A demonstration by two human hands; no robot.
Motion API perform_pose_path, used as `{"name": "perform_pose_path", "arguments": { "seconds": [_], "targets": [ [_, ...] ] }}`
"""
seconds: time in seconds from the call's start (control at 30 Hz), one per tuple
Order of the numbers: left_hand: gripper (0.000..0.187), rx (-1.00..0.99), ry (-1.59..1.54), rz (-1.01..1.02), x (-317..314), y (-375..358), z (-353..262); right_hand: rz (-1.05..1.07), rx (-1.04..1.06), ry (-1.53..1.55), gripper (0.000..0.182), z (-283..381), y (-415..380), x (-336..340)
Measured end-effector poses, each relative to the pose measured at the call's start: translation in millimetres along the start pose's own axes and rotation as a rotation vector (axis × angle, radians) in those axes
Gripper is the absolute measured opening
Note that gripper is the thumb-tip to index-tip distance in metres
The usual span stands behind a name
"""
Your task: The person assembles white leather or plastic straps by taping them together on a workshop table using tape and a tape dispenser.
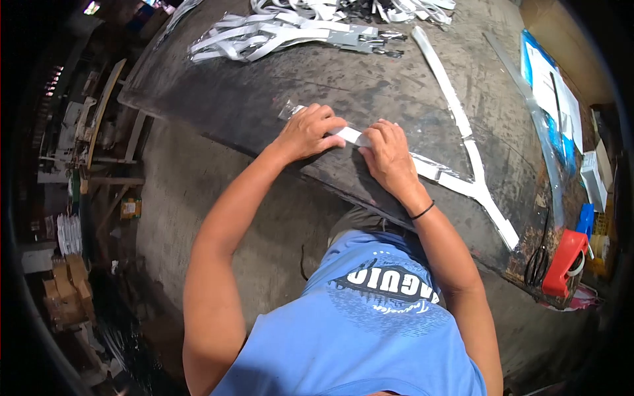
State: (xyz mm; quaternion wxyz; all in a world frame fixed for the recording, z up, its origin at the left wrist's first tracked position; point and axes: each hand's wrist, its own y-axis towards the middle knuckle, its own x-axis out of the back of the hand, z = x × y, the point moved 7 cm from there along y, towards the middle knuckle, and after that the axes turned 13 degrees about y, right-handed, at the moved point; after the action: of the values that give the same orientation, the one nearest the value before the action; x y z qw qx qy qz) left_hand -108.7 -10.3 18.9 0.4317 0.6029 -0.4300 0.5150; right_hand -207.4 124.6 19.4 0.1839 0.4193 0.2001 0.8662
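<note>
A white Y-shaped strap (479,162) lies on the dark worn table (218,99), one arm of it running left to my hands. My left hand (310,132) is closed around the strap near its left end, where a piece of clear plastic (288,109) sticks out past the fingers. My right hand (389,155) pinches the same strap a little to the right, fingers curled and thumb beneath. A short white stretch shows between the two hands. What lies under the fingers is hidden.
Bundled white and grey straps (284,36) lie at the table's far side. On the right are blue packets with papers (555,92), black scissors (538,264), a red tape dispenser (563,263) and a white box (594,177). The table's near edge runs beneath my forearms.
</note>
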Motion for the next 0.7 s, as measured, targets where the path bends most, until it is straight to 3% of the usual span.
{"name": "perform_pose_path", "arguments": {
  "seconds": [0.03,0.1,0.13,0.17,0.3,0.4,0.47,0.5,0.6,0.67,0.7],
  "targets": [
    [0.047,-0.025,-0.006,-0.014,3.5,-0.1,-3.3,-0.013,0.032,0.058,0.04,-1.6,0.8,-1.8],
    [0.071,-0.113,0.079,-0.236,19.2,1.1,-19.7,-0.079,0.08,0.122,0.041,-1.8,2.8,4.7],
    [0.087,-0.137,0.268,-0.008,-8.0,-0.1,-24.8,-0.137,0.044,0.221,0.039,-1.4,2.7,11.8],
    [0.081,-0.081,0.229,0.124,-27.5,-3.0,-26.6,-0.172,-0.009,0.301,0.039,-3.2,0.7,17.0],
    [0.081,-0.097,0.219,0.166,-26.8,-6.2,-26.3,-0.301,-0.134,0.45,0.028,16.3,-22.6,70.5],
    [0.089,-0.078,0.222,-0.127,-11.2,-8.5,-23.2,-0.257,-0.228,0.355,0.016,27.2,-61.6,137.6],
    [0.093,-0.05,0.121,-0.329,1.4,-20.3,-31.4,-0.442,-0.223,0.292,0.009,40.6,-108.0,205.5],
    [0.097,-0.02,0.17,-0.361,-0.6,-25.5,-38.1,-0.538,-0.317,0.199,0.007,40.9,-137.9,241.3],
    [0.085,-0.028,-0.207,-0.546,-2.8,-36.3,-80.0,-0.982,-0.545,-0.015,0.012,45.3,-239.2,354.0],
    [0.078,-0.045,-0.271,-0.511,-8.2,-39.4,-112.0,-1.277,-0.62,-0.094,0.014,36.9,-316.3,424.6],
    [0.071,-0.068,-0.252,-0.528,-9.7,-37.4,-128.4,-1.311,-0.678,-0.125,0.016,28.7,-351.4,453.4]
  ]
}}
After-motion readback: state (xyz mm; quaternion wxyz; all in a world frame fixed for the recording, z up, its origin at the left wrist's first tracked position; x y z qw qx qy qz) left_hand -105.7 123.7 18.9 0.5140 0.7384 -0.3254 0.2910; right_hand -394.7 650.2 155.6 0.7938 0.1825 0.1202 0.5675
